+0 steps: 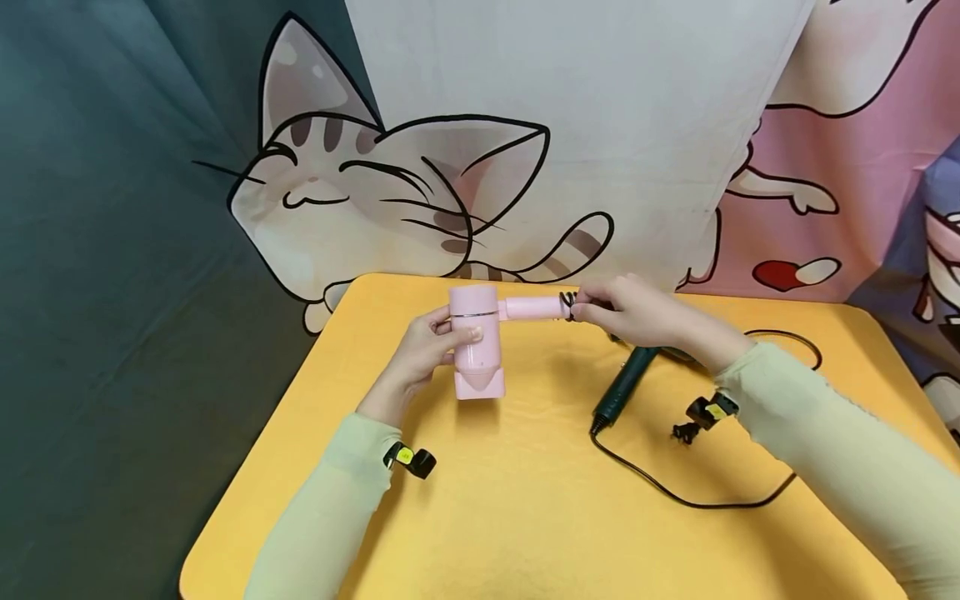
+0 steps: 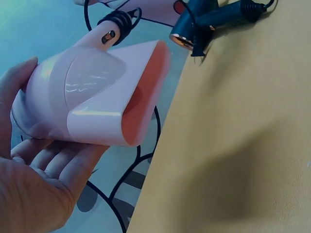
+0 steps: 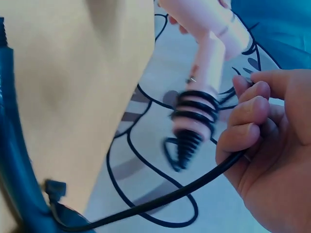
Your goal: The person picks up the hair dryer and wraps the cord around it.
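A pink hair dryer [image 1: 477,342] is held up over the table in my left hand [image 1: 423,354], thumb on its near side and fingers round the body. Its wide nozzle [image 2: 141,97] shows in the left wrist view. Several turns of black cord [image 3: 197,109] wrap the lower handle. My right hand [image 1: 630,308] pinches that cord by the handle's end; in the right wrist view a length runs from the curled fingers toward the lower left. A dark green hair dryer [image 1: 626,385] lies on the table below my right forearm, its head partly hidden.
The yellow table [image 1: 495,517] has rounded corners. A black cord [image 1: 697,505] loops from the green dryer's handle across the right side. A black plug [image 1: 685,433] shows near my right wrist camera [image 1: 708,410]. A cartoon-cat curtain [image 1: 637,100] hangs behind the table.
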Available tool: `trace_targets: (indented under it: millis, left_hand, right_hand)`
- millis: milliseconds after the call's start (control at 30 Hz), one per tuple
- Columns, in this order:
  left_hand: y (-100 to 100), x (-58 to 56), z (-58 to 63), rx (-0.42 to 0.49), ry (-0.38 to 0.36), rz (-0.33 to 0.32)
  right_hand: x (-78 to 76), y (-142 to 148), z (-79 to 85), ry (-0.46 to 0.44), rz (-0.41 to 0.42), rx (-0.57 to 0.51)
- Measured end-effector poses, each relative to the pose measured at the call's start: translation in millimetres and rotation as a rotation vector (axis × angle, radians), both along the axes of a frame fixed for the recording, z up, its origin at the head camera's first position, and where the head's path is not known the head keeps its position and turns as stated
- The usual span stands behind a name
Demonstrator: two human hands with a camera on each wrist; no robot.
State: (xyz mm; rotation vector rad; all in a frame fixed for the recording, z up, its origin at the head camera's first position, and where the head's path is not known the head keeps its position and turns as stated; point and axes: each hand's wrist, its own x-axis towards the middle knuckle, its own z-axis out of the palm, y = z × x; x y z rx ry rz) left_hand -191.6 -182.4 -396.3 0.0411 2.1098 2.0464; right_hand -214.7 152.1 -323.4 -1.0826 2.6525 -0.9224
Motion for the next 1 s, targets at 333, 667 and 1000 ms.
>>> trace_targets:
  millis: [333,667,1000]
  left_hand:
    - [-1,-2.9,7.0,0.073,-0.003,0.053]
    - [-1,-2.1,9.9,0.140,0.005,0.060]
    - [2,0.0,10.2,0.183,-0.022,0.045]
  right_hand:
    - [17.8,-6,-42.1,-0.129,-0.102,-0.226]
    - [24.6,-17,-81.8,-0.182,-0.120,-0.423]
    - [20.4,-18,-105.4,-0.272,-0.134,-0.512]
